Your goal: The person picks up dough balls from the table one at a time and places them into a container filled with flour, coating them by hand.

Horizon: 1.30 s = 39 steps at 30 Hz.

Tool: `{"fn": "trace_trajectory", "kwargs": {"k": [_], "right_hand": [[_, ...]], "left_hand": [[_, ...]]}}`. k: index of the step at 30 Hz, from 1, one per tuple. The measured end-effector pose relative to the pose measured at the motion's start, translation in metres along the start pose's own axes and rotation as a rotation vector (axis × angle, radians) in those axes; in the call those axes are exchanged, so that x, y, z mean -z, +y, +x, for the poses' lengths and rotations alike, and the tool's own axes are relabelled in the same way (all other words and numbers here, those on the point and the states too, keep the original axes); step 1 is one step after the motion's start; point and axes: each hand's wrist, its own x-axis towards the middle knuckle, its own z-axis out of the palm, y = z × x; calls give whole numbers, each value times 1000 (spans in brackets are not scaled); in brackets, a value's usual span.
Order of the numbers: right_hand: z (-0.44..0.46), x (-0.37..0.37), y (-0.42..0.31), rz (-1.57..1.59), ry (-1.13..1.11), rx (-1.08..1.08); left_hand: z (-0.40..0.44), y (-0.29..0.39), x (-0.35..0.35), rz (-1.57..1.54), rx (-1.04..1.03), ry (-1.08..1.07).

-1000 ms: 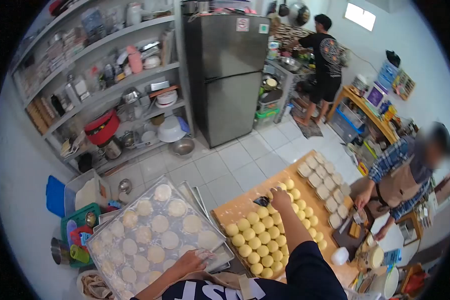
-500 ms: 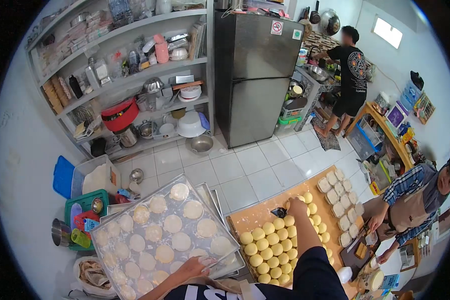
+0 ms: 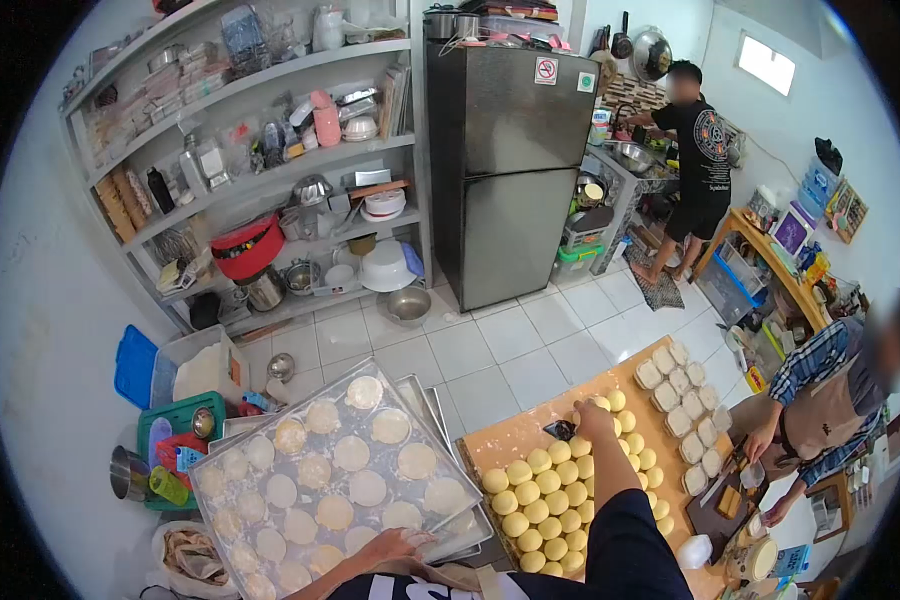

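Note:
My left hand [image 3: 395, 548] lies open at the near right part of a large tray [image 3: 440, 415], its fingers stretched over the surface. Flat, floured dough discs [image 3: 351, 452] cover this tray in rows. My right hand [image 3: 597, 422] reaches over a wooden board [image 3: 500, 433], its fingers closed on a yellow dough ball at the far end of several rows of dough balls [image 3: 547, 485]. My fingers largely hide that ball. A small dark object [image 3: 560, 429] lies just left of this hand.
Pale square pieces [image 3: 682, 418] stand in rows on the board's right side. A person in an apron [image 3: 820, 415] works at the right by a dark cutting board [image 3: 718, 508]. Another person [image 3: 703, 165] stands at the back counter. A fridge [image 3: 515, 180] and shelves [image 3: 270, 160] line the back.
The view has tilted slightly, so the room sits lower in the picture. My left hand's fingers have flattened and shifted a little on the tray. My right hand stays at the same dough balls.

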Motion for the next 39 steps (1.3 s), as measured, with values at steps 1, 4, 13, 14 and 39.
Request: {"fn": "trace_trajectory", "kwargs": {"k": [1, 4, 13, 14, 39], "right_hand": [[0, -1, 1, 6, 40, 7], [-4, 6, -3, 78, 124, 5], [-27, 47, -6, 333, 410, 31], [-29, 48, -7, 344, 455, 47], [-627, -109, 52, 629, 522, -881]], "left_hand": [[0, 4, 3, -10, 17, -10], [-5, 16, 11, -21, 53, -24], [-4, 5, -11, 53, -9, 7], [-2, 4, -14, 68, 17, -38], [67, 221, -113, 209, -877, -109]]}}
